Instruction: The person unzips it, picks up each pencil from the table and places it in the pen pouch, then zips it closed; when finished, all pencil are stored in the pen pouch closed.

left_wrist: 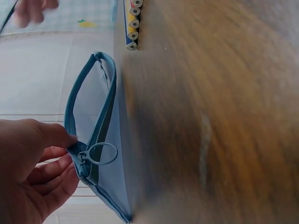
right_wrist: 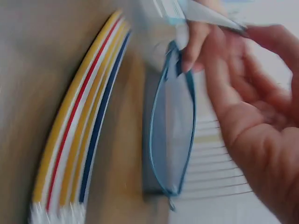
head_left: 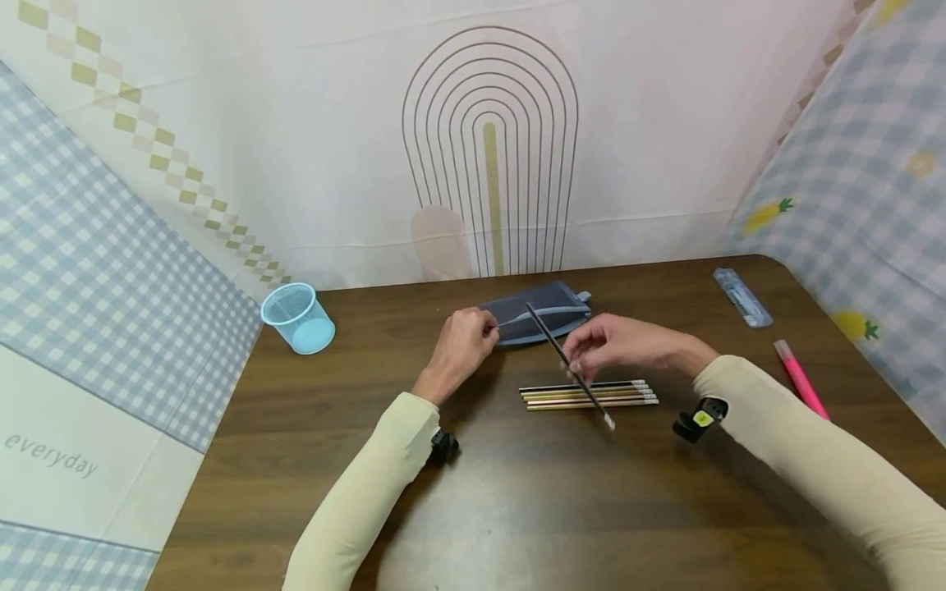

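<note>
With thumb and fingers, my left hand (head_left: pixel 464 338) pinches the edge of a blue zipper pouch (head_left: pixel 535 300) near its zipper end. The pouch's mouth gapes, and its ring pull (left_wrist: pixel 103 154) hangs beside the fingertips in the left wrist view. My right hand (head_left: pixel 617 343) pinches a dark pencil (head_left: pixel 548 331) around its middle. That pencil slants across the front of the pouch in the head view, its pale eraser end toward me. Below the right hand, several pencils (head_left: pixel 543 400) lie side by side in a row, showing yellow, red and dark blue in the right wrist view.
A light blue mesh cup (head_left: pixel 312 332) stands at the table's back left. Toward the right edge lie a pink marker (head_left: pixel 801 379) and a pale blue flat case (head_left: pixel 742 297). Printed cloth hangs behind the brown table (head_left: pixel 473 509) and at both sides.
</note>
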{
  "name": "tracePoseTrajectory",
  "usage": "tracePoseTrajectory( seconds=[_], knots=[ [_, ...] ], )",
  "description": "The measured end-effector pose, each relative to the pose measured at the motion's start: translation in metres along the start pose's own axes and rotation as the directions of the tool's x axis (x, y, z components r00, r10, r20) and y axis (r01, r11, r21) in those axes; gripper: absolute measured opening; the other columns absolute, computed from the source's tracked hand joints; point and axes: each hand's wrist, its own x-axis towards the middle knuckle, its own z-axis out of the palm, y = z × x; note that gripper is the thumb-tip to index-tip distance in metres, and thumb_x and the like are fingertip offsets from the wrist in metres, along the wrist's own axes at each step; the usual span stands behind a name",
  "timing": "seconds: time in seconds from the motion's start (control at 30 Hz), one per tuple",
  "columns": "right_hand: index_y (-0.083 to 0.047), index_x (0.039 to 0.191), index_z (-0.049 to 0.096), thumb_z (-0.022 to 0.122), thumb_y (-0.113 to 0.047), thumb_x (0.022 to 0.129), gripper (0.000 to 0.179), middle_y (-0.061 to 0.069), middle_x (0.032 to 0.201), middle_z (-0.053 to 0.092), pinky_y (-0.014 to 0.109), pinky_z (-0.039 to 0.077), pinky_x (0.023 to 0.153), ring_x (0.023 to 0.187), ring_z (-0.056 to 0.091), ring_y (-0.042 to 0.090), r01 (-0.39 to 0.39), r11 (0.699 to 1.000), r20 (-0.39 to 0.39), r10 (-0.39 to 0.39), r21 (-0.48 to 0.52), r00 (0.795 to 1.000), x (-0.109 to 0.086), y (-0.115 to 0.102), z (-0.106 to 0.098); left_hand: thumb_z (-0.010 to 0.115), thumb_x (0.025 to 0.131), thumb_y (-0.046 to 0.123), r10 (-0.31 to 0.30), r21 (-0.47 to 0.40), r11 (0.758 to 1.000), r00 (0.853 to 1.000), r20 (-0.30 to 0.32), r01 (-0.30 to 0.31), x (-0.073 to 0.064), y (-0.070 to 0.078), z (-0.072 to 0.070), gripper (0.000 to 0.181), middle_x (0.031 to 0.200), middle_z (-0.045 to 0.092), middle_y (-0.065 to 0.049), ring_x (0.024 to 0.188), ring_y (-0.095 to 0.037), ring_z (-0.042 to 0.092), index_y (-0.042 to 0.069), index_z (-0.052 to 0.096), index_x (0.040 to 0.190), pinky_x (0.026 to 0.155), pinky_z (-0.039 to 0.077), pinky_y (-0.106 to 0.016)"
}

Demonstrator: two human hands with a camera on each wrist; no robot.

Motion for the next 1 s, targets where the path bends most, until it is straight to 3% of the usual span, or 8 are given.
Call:
tracePoseTrajectory(
  seconds=[0.03,0.1,0.23,0.37,0.5,0.73,0.9,1.0],
  knots=[
    [0.008,0.111,0.064,0.058,0.0,0.097,0.018,0.012,0.1,0.073,0.034,0.061,0.081,0.085,0.07,0.012,-0.05,0.993,0.049,0.045,0.107,0.998,0.0,0.001,0.001,0.068,0.092,0.011,-0.003,0.0,1.0,1.0,0.002,0.003,0.0,0.0,0.0,0.011,0.089,0.076,-0.006,0.081,-0.019,0.071,0.006,0.078,0.093,0.077,0.059,-0.033],
    [0.009,0.11,0.064,0.054,0.002,0.098,0.017,0.014,0.103,0.074,0.034,0.061,0.084,0.089,0.072,0.015,-0.153,0.941,0.124,0.121,0.301,0.985,0.002,0.005,0.005,0.069,0.092,0.011,-0.006,0.0,1.0,1.0,0.001,0.006,0.0,0.001,0.0,0.011,0.088,0.076,-0.006,0.081,-0.02,0.071,0.006,0.078,0.093,0.077,0.059,-0.033],
    [0.002,0.105,0.068,0.045,0.006,0.102,0.024,0.014,0.103,0.075,0.03,0.06,0.087,0.094,0.074,0.018,-0.255,0.752,0.119,0.232,0.608,0.965,0.011,0.012,0.015,0.069,0.092,0.013,-0.004,-0.001,1.0,1.0,0.002,0.004,0.0,0.002,0.0,0.012,0.089,0.077,-0.006,0.081,-0.02,0.072,0.006,0.079,0.093,0.077,0.059,-0.033],
    [0.002,0.097,0.071,0.04,0.005,0.105,0.032,0.015,0.099,0.075,0.029,0.059,0.088,0.094,0.074,0.02,-0.218,0.556,0.017,0.344,0.802,0.939,0.024,0.02,0.016,0.069,0.094,0.015,-0.008,-0.01,1.0,1.0,0.021,0.008,0.001,0.004,-0.001,0.013,0.089,0.077,-0.005,0.08,-0.018,0.072,0.008,0.08,0.094,0.077,0.059,-0.031],
    [0.004,0.094,0.071,0.042,0.003,0.105,0.031,0.019,0.096,0.076,0.03,0.058,0.091,0.092,0.075,0.023,-0.13,0.423,-0.075,0.435,0.897,0.897,0.037,0.025,0.009,0.07,0.094,0.017,-0.019,-0.024,1.0,0.999,0.038,0.02,0.001,0.005,-0.001,0.014,0.089,0.079,-0.003,0.078,-0.015,0.072,0.009,0.081,0.094,0.076,0.059,-0.03],
    [0.005,0.112,0.06,0.049,0.003,0.102,0.015,0.024,0.096,0.075,0.032,0.053,0.101,0.091,0.076,0.028,0.015,0.306,-0.181,0.523,0.952,0.833,0.06,0.026,0.005,0.071,0.093,0.018,-0.023,-0.052,0.998,0.999,0.033,0.025,0.002,0.006,-0.003,0.013,0.091,0.08,-0.002,0.083,-0.016,0.074,0.011,0.082,0.093,0.076,0.059,-0.031],
    [0.0,0.146,0.042,0.048,0.003,0.102,0.044,0.025,0.098,0.075,0.03,0.046,0.107,0.092,0.076,0.027,0.07,0.285,-0.22,0.537,0.956,0.815,0.073,0.025,0.009,0.071,0.093,0.019,-0.039,-0.04,0.998,0.998,0.056,0.041,0.002,0.007,-0.003,0.014,0.09,0.079,-0.001,0.082,-0.014,0.073,0.013,0.083,0.093,0.076,0.058,-0.029],
    [-0.001,0.155,0.031,0.048,0.003,0.102,0.055,0.024,0.093,0.075,0.029,0.045,0.107,0.087,0.076,0.027,0.089,0.282,-0.237,0.549,0.955,0.801,0.077,0.026,0.01,0.071,0.093,0.019,-0.043,-0.039,0.998,0.997,0.06,0.046,0.001,0.008,-0.003,0.014,0.089,0.079,0.0,0.082,-0.014,0.072,0.013,0.083,0.092,0.076,0.058,-0.029]
  ],
)
